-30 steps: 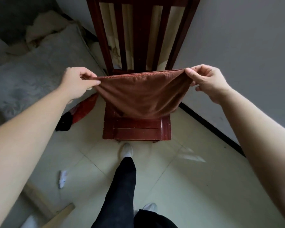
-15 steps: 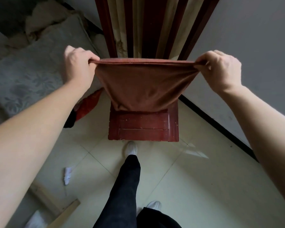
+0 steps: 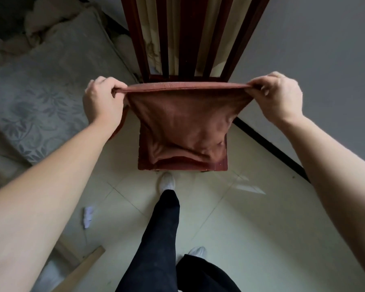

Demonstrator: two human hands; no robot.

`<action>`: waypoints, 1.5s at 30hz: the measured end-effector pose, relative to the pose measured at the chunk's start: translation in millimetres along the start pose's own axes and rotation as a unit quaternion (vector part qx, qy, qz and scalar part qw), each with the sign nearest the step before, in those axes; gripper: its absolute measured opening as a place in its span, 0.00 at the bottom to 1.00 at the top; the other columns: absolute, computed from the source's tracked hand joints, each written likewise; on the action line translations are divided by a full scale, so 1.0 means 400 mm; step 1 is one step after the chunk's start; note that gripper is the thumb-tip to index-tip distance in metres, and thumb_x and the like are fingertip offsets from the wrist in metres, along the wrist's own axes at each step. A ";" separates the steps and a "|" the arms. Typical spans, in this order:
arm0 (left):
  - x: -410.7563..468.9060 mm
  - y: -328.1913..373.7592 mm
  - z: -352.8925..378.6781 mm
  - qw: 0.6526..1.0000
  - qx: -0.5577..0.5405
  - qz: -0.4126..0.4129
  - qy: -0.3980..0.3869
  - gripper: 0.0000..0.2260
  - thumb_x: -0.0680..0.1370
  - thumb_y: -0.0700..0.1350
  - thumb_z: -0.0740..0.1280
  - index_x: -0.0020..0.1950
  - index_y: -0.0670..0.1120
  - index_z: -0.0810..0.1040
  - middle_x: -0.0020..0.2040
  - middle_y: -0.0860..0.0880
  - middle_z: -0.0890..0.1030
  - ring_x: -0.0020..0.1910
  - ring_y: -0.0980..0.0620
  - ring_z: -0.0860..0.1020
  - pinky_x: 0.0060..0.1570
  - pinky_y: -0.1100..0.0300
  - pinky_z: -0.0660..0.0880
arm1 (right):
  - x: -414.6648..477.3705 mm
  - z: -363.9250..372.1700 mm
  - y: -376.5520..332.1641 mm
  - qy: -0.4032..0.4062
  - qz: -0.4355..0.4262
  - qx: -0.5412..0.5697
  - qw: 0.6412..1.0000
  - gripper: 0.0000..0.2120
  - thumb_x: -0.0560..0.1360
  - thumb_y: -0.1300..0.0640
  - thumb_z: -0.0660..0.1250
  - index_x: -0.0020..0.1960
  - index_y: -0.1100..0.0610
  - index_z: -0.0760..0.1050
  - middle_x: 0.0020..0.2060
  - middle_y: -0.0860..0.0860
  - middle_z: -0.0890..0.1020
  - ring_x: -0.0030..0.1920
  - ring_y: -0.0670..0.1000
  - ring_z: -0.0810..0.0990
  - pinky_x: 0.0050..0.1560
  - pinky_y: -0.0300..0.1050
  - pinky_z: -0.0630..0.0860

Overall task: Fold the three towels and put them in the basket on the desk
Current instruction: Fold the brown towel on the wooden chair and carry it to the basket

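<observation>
Curled fingers (image 3: 112,84) of the left hand (image 3: 101,102) pinch the left top corner of the brown towel (image 3: 183,123), knuckles up. Beyond that hand, at the far left, lies a bed under a grey leaf-patterned cover (image 3: 40,98), with pale crumpled bedding (image 3: 40,24) heaped at its far end. Lower down a small white scrap (image 3: 88,216) lies on the pale tiled floor (image 3: 240,224), and a light wooden board (image 3: 83,267) slants across the bottom corner. A strip of something red (image 3: 118,126) shows just under the left wrist — too hidden to name.

The towel's top hem is pulled taut and level between the two hands, in front of the lower rail of a dark red wooden chair (image 3: 190,39). From there the cloth hangs, narrowing downward — its lower end lies rumpled on the chair seat, close to the front edge. Below the seat stands a white shoe (image 3: 167,183) on a black-trousered leg (image 3: 160,239); a second white shoe (image 3: 197,251) shows further down.

At the right, the right hand (image 3: 280,98) grips the other top corner, its fingers folded tight over the hem. Behind it a grey wall (image 3: 325,49) meets the floor along a black skirting strip (image 3: 272,145).
</observation>
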State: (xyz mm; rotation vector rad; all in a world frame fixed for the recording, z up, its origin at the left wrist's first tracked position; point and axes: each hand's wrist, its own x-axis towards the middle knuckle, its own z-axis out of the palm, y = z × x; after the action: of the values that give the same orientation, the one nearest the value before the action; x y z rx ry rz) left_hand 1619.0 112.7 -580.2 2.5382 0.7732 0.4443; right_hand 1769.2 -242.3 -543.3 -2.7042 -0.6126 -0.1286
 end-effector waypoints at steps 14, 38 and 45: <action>-0.014 0.016 -0.025 0.992 -0.005 -0.080 -0.102 0.04 0.72 0.44 0.73 0.43 0.54 0.83 0.43 0.50 0.84 0.46 0.46 0.81 0.48 0.53 0.78 | -0.021 -0.033 -0.006 -0.097 0.027 0.085 0.991 0.08 0.75 0.54 0.73 0.53 0.52 0.85 0.44 0.49 0.83 0.41 0.50 0.81 0.52 0.51 0.81; -0.489 -0.125 0.182 0.908 0.197 -0.019 -0.369 0.09 0.77 0.43 0.68 0.52 0.56 0.84 0.57 0.45 0.79 0.57 0.40 0.75 0.57 0.55 0.70 | -0.400 0.275 0.070 -0.392 0.032 -0.093 0.915 0.13 0.76 0.48 0.65 0.57 0.50 0.81 0.50 0.54 0.79 0.56 0.58 0.80 0.50 0.52 0.80; -0.542 -0.171 0.246 0.893 0.186 -0.065 -0.404 0.09 0.78 0.44 0.67 0.53 0.57 0.82 0.55 0.43 0.80 0.52 0.39 0.79 0.52 0.55 0.74 | -0.462 0.350 0.097 -0.433 0.052 -0.086 0.896 0.12 0.76 0.51 0.64 0.57 0.49 0.81 0.52 0.54 0.80 0.56 0.59 0.80 0.51 0.51 0.79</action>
State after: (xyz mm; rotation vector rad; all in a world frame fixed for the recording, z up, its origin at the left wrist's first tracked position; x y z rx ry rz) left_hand 1458.7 4.6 -734.9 2.6107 0.7152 -0.8449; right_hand 1620.4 -297.1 -717.0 -2.8620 -0.6943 1.1553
